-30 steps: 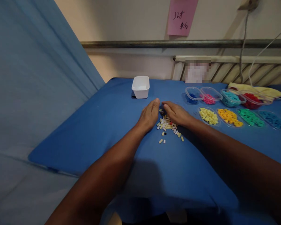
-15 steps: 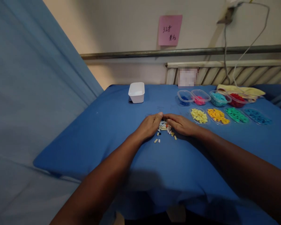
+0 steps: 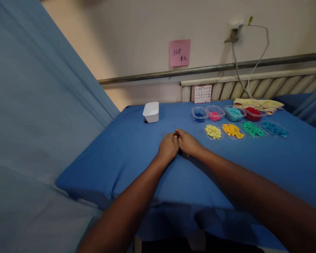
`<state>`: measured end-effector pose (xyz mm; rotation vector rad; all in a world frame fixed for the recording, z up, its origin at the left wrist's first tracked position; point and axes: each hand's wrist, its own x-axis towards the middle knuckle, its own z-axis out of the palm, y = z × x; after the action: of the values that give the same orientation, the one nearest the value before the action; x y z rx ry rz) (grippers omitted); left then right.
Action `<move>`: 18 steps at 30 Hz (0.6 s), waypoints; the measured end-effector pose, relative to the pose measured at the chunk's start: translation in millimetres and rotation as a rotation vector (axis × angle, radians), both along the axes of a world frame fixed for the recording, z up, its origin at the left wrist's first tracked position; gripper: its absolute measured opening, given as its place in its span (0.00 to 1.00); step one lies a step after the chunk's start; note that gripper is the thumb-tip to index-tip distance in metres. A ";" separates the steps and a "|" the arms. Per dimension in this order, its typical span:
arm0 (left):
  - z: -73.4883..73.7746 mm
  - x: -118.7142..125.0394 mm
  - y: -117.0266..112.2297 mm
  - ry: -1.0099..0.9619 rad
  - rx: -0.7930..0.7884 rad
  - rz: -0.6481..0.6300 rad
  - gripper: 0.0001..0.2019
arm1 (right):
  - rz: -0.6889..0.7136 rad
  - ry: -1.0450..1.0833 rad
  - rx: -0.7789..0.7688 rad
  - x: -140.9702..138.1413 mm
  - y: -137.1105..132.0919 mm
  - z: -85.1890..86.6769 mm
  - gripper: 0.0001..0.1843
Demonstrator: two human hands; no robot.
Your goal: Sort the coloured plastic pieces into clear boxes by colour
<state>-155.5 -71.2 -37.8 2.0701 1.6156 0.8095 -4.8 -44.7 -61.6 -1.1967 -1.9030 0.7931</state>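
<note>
My left hand (image 3: 169, 146) and my right hand (image 3: 187, 143) are cupped together above the middle of the blue-covered table, their fingers curled in and meeting. The pile of small mixed-colour plastic pieces, mostly white and yellowish, is hidden between the palms. A pale small piece (image 3: 188, 155) shows just under the edge of my right hand. To the right of the hands, the nearest tub holds pale yellow pieces (image 3: 213, 131). Beyond the left hand stands a white plastic box (image 3: 151, 112), its inside only partly visible.
Clear tubs hold orange-yellow (image 3: 232, 130), green (image 3: 252, 128), teal (image 3: 275, 129), dark blue (image 3: 199, 115), pink (image 3: 215, 116), light blue (image 3: 234, 111) and red pieces (image 3: 253, 111). Behind them lie a yellow cloth (image 3: 268, 104) and a cable (image 3: 238, 72). A blue curtain (image 3: 42, 88) hangs left.
My hands have closed in around the pile, which was visible between them before. Loose pieces in front of it are now out of sight. The view has shifted slightly.
</note>
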 end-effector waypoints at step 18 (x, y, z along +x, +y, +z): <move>-0.7 44.4 2.8 -0.222 0.062 0.222 0.20 | -0.192 0.335 -0.079 40.2 -13.4 -20.0 0.28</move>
<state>-111.1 -68.4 -38.5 1.7865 1.7319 1.1336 35.4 -58.1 -81.6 -1.1894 -1.4749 0.9074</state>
